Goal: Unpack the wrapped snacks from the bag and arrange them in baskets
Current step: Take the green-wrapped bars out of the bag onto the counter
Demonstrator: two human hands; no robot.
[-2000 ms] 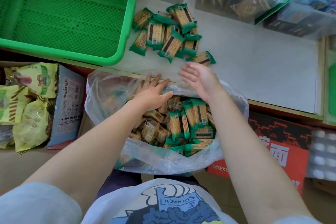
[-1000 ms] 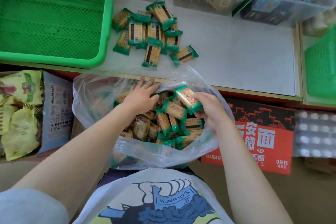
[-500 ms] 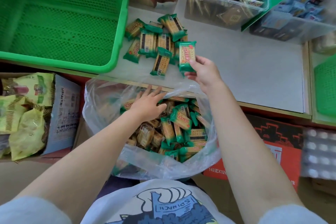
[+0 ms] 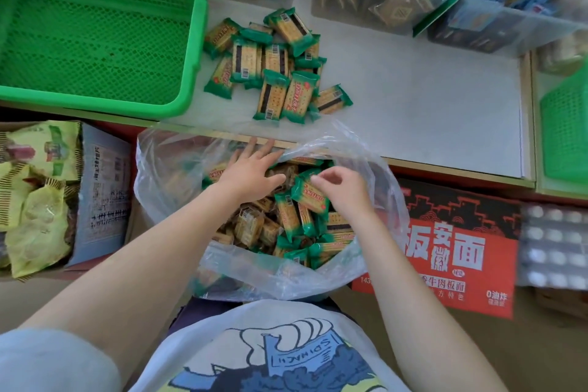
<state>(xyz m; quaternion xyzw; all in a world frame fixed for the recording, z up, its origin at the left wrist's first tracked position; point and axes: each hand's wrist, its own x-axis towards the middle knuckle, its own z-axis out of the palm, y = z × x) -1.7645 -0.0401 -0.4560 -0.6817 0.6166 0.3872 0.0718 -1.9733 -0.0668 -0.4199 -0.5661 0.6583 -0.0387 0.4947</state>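
A thin, clear plastic bag (image 4: pixel 366 175), crinkled and glossy, holds snacks (image 4: pixel 288 216) in shiny green foil-like wrappers. On the matt, smooth grey desk (image 4: pixel 429 111), at its left edge, sits a green plastic basket (image 4: pixel 191 41) with mesh walls. Clear hard plastic bins (image 4: pixel 381 3) line the far edge.

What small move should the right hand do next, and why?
Probably close its grip on the green snack pack and lift it out. The right hand is curled over that pack inside the plastic bag, the left hand holds the bag open, and the green basket is empty.
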